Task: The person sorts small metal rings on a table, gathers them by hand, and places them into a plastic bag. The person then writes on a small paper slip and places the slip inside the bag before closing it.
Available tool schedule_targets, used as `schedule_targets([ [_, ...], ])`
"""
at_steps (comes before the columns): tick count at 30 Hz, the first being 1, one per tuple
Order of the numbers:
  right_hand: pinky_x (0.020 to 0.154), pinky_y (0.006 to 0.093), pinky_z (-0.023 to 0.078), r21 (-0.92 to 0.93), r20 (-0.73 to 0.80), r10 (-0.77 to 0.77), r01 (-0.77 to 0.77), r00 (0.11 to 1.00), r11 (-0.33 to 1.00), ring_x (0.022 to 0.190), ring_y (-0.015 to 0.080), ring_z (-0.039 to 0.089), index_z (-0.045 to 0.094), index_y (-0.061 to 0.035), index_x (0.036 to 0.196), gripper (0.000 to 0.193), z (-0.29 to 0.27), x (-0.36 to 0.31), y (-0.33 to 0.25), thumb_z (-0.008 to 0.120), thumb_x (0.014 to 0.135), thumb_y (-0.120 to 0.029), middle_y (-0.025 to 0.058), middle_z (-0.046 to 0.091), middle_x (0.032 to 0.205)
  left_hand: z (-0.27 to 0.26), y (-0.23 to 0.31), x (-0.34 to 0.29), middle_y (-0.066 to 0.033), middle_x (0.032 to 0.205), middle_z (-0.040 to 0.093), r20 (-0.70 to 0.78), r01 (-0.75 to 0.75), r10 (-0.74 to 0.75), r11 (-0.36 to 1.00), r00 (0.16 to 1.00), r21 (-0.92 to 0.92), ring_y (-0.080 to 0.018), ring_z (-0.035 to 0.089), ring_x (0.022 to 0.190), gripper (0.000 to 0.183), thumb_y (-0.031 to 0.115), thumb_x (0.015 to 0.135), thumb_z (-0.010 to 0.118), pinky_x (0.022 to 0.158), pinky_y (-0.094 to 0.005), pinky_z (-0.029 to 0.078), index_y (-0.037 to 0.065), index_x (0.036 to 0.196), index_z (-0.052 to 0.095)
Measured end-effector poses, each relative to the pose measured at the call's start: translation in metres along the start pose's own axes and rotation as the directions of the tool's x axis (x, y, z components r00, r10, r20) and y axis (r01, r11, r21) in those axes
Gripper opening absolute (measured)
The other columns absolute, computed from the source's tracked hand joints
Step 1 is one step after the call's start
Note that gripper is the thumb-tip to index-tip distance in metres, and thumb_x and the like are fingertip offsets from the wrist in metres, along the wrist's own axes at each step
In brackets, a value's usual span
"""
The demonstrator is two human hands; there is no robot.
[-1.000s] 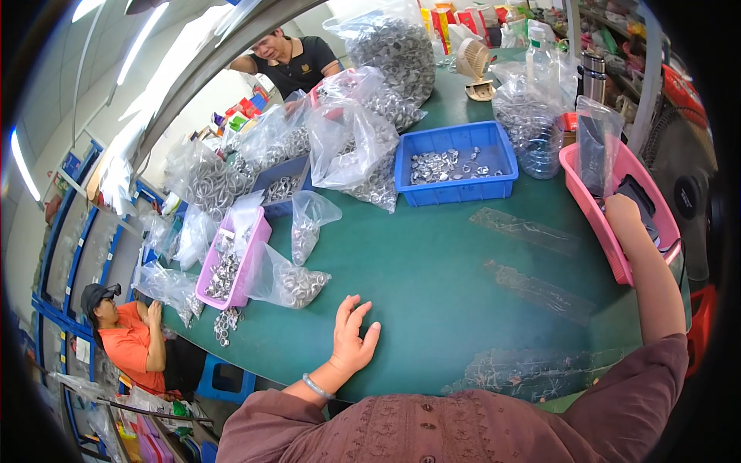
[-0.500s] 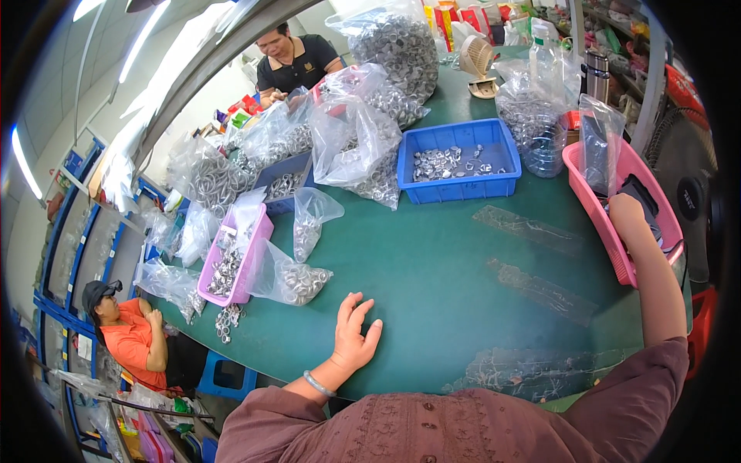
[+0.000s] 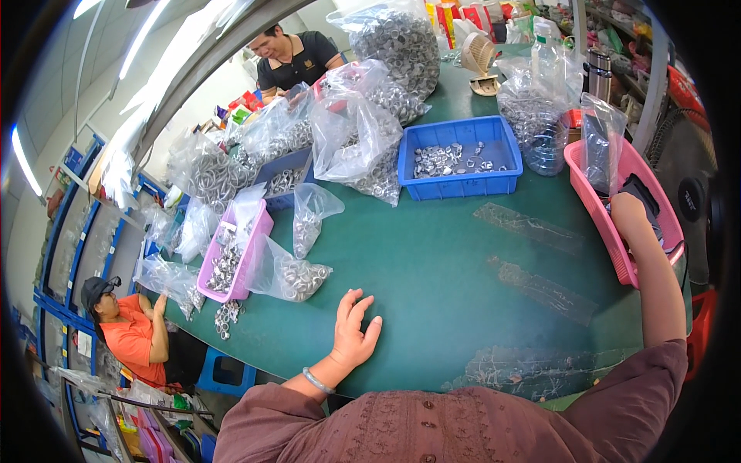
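Observation:
My left hand point(image 3: 355, 332) rests near the front of the green table point(image 3: 432, 270), fingers spread and holding nothing. On the right, my right hand point(image 3: 629, 212) reaches into a pink basket point(image 3: 600, 220). Its fingers are hidden among dark items, so what they touch does not show. A clear bag with something dark inside point(image 3: 602, 147) stands up in that basket's far end. Ahead lies a blue tray point(image 3: 461, 187) with small silvery metal rings. Nearest my left hand is a clear bag of metal rings point(image 3: 301, 279), beside a lilac basket point(image 3: 258, 231) of similar parts.
Large clear bags of metal rings point(image 3: 397, 58) crowd the far left. At the far right are a small beige fan point(image 3: 480, 62), a big plastic bottle point(image 3: 543, 147) and a steel flask point(image 3: 597, 73). One person point(image 3: 297, 62) is across the table, another point(image 3: 135, 339) at left.
My hands have barely moved. The person at left has raised a forearm, and the person across the table has bent slightly and lowered a hand.

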State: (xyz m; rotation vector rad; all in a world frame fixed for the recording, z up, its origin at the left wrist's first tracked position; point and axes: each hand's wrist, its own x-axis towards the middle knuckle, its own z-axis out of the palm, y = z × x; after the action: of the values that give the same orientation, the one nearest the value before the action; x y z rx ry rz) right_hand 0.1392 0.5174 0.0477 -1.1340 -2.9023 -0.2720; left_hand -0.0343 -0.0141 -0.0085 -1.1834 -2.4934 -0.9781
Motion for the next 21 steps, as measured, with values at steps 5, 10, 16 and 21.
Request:
schedule_targets([
  [5, 0.075, 0.042, 0.051, -0.024, 0.019, -0.011, 0.011, 1.0, 1.0, 0.085, 0.0349, 0.065, 0.069, -0.0001, 0.085, 0.021, -0.004, -0.001, -0.001, 0.051, 0.079, -0.008, 0.0219, 0.066, 0.089, 0.0, 0.003, 0.002, -0.0214, 0.123, 0.047, -0.007, -0.003, 0.004, 1.0, 1.0, 0.01, -0.0369, 0.046, 0.117, 0.037, 0.007, 0.078, 0.064, 0.098, -0.0416, 0.039, 0.001, 0.114, 0.056],
  [10, 0.075, 0.0413, 0.051, -0.01, 0.064, 0.011, -0.01, 0.998, 1.0, 0.084, 0.0352, 0.065, 0.069, -0.0003, 0.086, 0.02, -0.011, -0.004, -0.002, 0.053, 0.078, -0.007, 0.0219, 0.066, 0.089, -0.001, 0.002, 0.001, -0.0212, 0.124, 0.047, -0.005, 0.008, -0.008, 1.0, 1.0, 0.006, -0.0376, 0.046, 0.118, 0.038, 0.008, 0.078, 0.064, 0.098, -0.0421, 0.038, 0.001, 0.114, 0.056],
  [16, 0.075, 0.0412, 0.051, -0.024, 0.089, -0.006, 0.008, 0.996, 1.0, 0.085, 0.0354, 0.064, 0.07, -0.0012, 0.087, 0.019, -0.028, -0.012, -0.007, 0.055, 0.078, -0.007, 0.0214, 0.066, 0.089, -0.001, 0.002, 0.001, -0.0213, 0.124, 0.046, 0.0, 0.019, -0.019, 1.0, 1.0, 0.002, -0.0395, 0.045, 0.118, 0.039, 0.01, 0.078, 0.064, 0.098, -0.0434, 0.038, 0.002, 0.115, 0.056],
  [21, 0.076, 0.0408, 0.051, -0.012, 0.189, 0.027, -0.025, 0.982, 1.0, 0.085, 0.0351, 0.064, 0.07, -0.0023, 0.086, 0.017, -0.045, -0.017, -0.014, 0.059, 0.074, -0.007, 0.0205, 0.066, 0.088, 0.0, 0.002, 0.0, -0.0217, 0.124, 0.046, -0.003, 0.016, -0.016, 1.0, 1.0, -0.004, -0.0409, 0.044, 0.118, 0.039, 0.012, 0.078, 0.064, 0.098, -0.0445, 0.038, 0.002, 0.115, 0.055],
])
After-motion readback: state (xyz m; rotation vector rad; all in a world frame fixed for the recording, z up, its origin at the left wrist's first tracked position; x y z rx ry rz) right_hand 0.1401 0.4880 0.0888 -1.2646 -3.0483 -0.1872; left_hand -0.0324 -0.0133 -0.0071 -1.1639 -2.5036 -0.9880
